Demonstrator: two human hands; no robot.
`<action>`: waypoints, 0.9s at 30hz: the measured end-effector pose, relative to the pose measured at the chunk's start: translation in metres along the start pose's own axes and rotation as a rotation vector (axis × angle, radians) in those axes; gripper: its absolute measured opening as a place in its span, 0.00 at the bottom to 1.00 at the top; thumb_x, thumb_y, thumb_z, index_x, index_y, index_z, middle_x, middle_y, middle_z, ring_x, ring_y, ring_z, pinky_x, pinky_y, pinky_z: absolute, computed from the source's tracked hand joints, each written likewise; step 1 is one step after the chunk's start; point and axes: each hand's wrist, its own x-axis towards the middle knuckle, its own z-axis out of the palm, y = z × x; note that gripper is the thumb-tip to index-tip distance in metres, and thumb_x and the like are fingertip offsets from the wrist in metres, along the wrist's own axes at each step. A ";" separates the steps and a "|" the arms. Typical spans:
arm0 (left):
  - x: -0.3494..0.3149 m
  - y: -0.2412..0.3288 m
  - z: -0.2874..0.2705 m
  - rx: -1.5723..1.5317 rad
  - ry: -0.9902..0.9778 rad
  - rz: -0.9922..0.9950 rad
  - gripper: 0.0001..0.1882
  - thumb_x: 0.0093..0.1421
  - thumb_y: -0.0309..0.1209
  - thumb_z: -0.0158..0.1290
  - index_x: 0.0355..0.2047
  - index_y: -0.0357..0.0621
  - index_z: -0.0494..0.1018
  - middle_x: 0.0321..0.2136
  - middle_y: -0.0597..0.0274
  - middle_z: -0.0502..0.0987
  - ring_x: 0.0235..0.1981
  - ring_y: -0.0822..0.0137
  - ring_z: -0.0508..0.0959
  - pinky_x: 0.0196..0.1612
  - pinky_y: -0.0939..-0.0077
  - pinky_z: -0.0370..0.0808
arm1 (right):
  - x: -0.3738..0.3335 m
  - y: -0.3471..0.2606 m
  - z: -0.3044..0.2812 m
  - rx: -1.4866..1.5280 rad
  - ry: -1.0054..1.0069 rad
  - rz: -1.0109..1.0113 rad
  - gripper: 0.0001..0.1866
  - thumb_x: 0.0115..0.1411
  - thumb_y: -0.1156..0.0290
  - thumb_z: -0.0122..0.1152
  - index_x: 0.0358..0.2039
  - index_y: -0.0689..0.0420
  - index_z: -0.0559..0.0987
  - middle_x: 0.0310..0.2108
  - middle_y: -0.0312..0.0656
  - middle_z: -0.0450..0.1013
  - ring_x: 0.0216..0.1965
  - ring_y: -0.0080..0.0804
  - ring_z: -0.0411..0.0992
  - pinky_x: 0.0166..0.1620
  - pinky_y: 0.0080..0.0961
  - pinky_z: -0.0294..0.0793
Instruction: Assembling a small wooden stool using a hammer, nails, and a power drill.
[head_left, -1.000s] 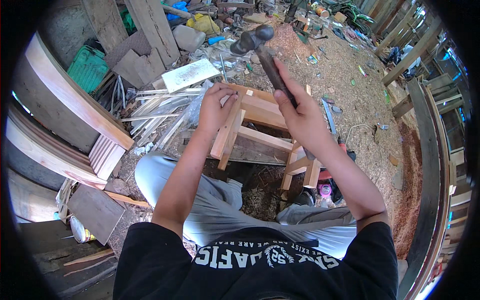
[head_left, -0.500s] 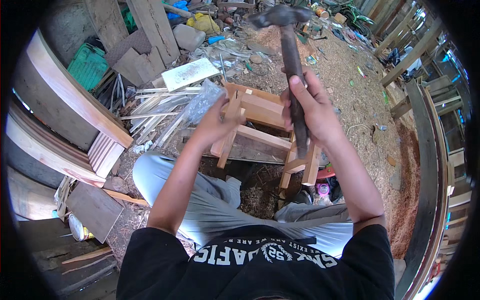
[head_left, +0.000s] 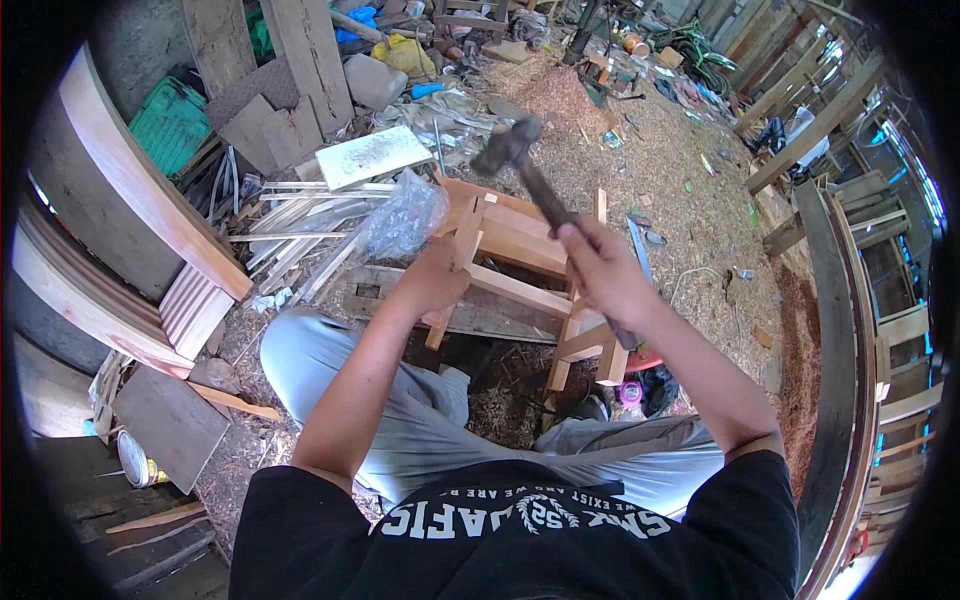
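My right hand [head_left: 608,275] is closed round the handle of a hammer [head_left: 540,190]. The hammer slants up to the left, its dark metal head raised over the wooden frame [head_left: 515,290]. That frame is built of pale, squared timber, with rails joining upright pieces on both sides. At its left side my left hand [head_left: 437,275] is closed on one of the pieces; the fingertips are partly hidden. Beneath the frame lies a worn grey board [head_left: 500,322]. The hammer head appears apart from the wood.
Left of the frame are crumpled clear plastic [head_left: 405,215], thin wood strips [head_left: 300,235] and a white slab [head_left: 370,157]. A handsaw blade [head_left: 640,245] lies to the right. A pink round tape measure [head_left: 630,394] sits near my foot. Large curved timber pieces [head_left: 150,180] stand at the left.
The hammer has come down and tilted left, from nearly upright to slanting over the frame. My left hand has gone from loosely open beside the frame to closed on it.
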 end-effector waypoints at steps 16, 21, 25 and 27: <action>0.006 -0.001 0.006 0.056 0.056 0.126 0.26 0.58 0.29 0.55 0.55 0.27 0.67 0.45 0.28 0.79 0.51 0.34 0.79 0.55 0.49 0.75 | -0.001 -0.025 -0.010 -0.214 0.107 -0.034 0.19 0.77 0.52 0.50 0.41 0.57 0.73 0.21 0.32 0.68 0.21 0.19 0.69 0.25 0.25 0.66; 0.000 0.012 -0.009 0.010 -0.062 -0.005 0.26 0.57 0.29 0.55 0.55 0.26 0.67 0.43 0.29 0.80 0.49 0.33 0.80 0.54 0.49 0.75 | -0.005 -0.096 -0.021 0.159 0.274 -0.402 0.19 0.79 0.50 0.46 0.43 0.54 0.73 0.20 0.30 0.66 0.13 0.15 0.61 0.16 0.19 0.59; -0.001 0.021 -0.006 0.017 -0.014 0.022 0.26 0.57 0.28 0.54 0.55 0.27 0.68 0.43 0.29 0.79 0.49 0.33 0.80 0.54 0.48 0.75 | 0.009 -0.007 0.002 -0.436 0.450 -0.516 0.19 0.78 0.51 0.46 0.45 0.56 0.72 0.19 0.33 0.65 0.14 0.20 0.63 0.16 0.24 0.63; -0.001 0.027 -0.007 -0.002 -0.016 0.043 0.25 0.57 0.28 0.53 0.54 0.27 0.68 0.43 0.28 0.79 0.49 0.33 0.80 0.54 0.48 0.75 | 0.004 0.035 0.012 -0.452 0.008 -0.132 0.19 0.77 0.50 0.48 0.44 0.55 0.73 0.19 0.32 0.65 0.14 0.21 0.64 0.17 0.26 0.64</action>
